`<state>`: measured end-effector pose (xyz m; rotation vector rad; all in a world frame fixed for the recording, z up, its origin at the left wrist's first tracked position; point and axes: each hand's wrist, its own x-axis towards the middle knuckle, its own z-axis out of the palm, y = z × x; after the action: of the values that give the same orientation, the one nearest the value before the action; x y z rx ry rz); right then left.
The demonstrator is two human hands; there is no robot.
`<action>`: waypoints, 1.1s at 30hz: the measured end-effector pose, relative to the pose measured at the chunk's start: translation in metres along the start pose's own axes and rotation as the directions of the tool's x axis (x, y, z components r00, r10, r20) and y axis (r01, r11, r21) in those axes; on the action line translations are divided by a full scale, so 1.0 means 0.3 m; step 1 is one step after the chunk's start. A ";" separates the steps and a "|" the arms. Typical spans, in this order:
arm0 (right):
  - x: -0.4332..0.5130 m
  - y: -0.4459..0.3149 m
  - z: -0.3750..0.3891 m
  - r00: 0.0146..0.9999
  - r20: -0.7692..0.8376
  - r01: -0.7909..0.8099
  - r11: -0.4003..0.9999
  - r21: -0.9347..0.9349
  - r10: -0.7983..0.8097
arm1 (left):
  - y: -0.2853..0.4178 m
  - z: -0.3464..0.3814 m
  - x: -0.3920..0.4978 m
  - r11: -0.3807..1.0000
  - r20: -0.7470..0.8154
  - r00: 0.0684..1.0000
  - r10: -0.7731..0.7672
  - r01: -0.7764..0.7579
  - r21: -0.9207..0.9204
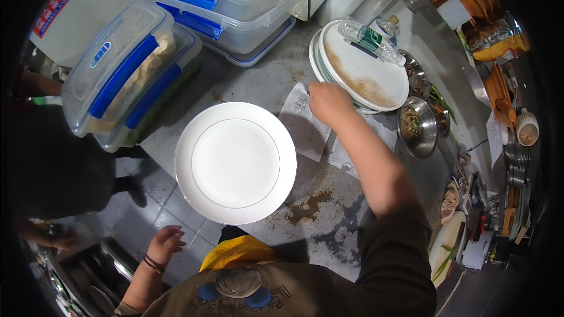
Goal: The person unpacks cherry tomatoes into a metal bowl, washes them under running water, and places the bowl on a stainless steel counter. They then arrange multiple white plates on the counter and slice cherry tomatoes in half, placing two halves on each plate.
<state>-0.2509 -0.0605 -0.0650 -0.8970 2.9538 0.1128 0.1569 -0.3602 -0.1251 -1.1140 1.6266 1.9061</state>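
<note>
A round white plate with a thin grey ring (235, 163) lies on the metal table, its lower left side over the edge. My right hand (328, 102) is beside the stacked white plates (364, 64), near the top of a printed paper slip (304, 125); whether its fingers grip the paper or a plate rim cannot be told. A second slip (346, 154) lies partly under my forearm. The top stacked plate has brown speckles and bears a plastic bottle (370, 40) and a dark pen (363, 50). My left hand (167, 242), with bracelets at the wrist, hangs over the floor, empty, fingers apart.
Clear lidded containers with blue clips (125, 77) stand at the left, more containers (229, 13) at the back. Metal bowls with food (417, 126) are at the right, a cutting board (447, 246) lower right. Another person in dark clothing (57, 158) stands at the left.
</note>
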 end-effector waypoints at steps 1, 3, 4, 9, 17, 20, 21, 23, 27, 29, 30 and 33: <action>-0.026 0.009 -0.016 1.000 0.012 0.013 0.998 0.066 -0.014 | 0.003 -0.005 0.003 1.000 -0.004 1.000 0.004 -0.004 0.016; -0.089 0.021 -0.054 0.996 -0.066 0.072 0.983 0.172 -0.061 | 0.007 -0.011 0.009 1.000 -0.006 1.000 0.006 -0.006 0.028; -0.108 0.031 -0.078 0.991 -0.109 0.105 0.970 0.221 -0.082 | 0.008 -0.012 0.013 1.000 -0.003 1.000 0.003 -0.003 0.025; -0.071 0.122 -0.238 0.982 -0.190 0.082 0.910 0.407 -0.003 | 0.019 0.008 0.017 0.999 0.009 1.000 0.008 -0.008 0.043; 0.268 0.462 -0.286 0.943 -0.213 -0.141 0.889 0.435 0.254 | -0.024 0.003 0.005 0.999 0.005 1.000 -0.001 0.000 0.033; 0.357 0.496 -0.211 0.954 -0.142 -0.201 0.915 0.351 0.264 | -0.062 -0.005 -0.017 0.998 -0.078 0.996 -0.043 0.046 0.037; 0.377 0.494 -0.196 0.956 -0.117 -0.221 0.923 0.315 0.269 | -0.077 -0.006 -0.020 0.997 -0.106 0.992 -0.061 0.065 0.037; 0.390 0.498 -0.161 0.936 -0.167 -0.262 0.929 0.260 0.310 | -0.096 -0.003 -0.016 0.997 -0.116 0.991 -0.067 0.072 0.034; 0.352 0.472 -0.131 0.846 -0.323 -0.401 0.906 0.136 0.423 | -0.076 0.029 -0.025 0.995 -0.125 0.990 -0.068 0.076 0.065; 0.289 0.507 -0.136 0.850 -0.336 -0.345 0.910 0.229 0.406 | -0.066 0.030 -0.023 0.994 -0.112 0.990 -0.089 0.094 0.047; 0.251 0.515 -0.151 0.852 -0.328 -0.329 0.905 0.268 0.407 | -0.062 0.039 -0.011 0.995 -0.103 0.991 -0.088 0.091 0.031; 0.147 0.580 -0.157 0.837 -0.272 -0.335 0.838 0.431 0.475 | -0.051 0.032 0.027 0.991 -0.047 0.998 -0.048 0.054 0.126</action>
<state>-0.3858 0.0552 -0.0118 -0.2331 3.2867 -0.6509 0.1602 -0.3490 -0.1409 -1.1415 1.7004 1.7316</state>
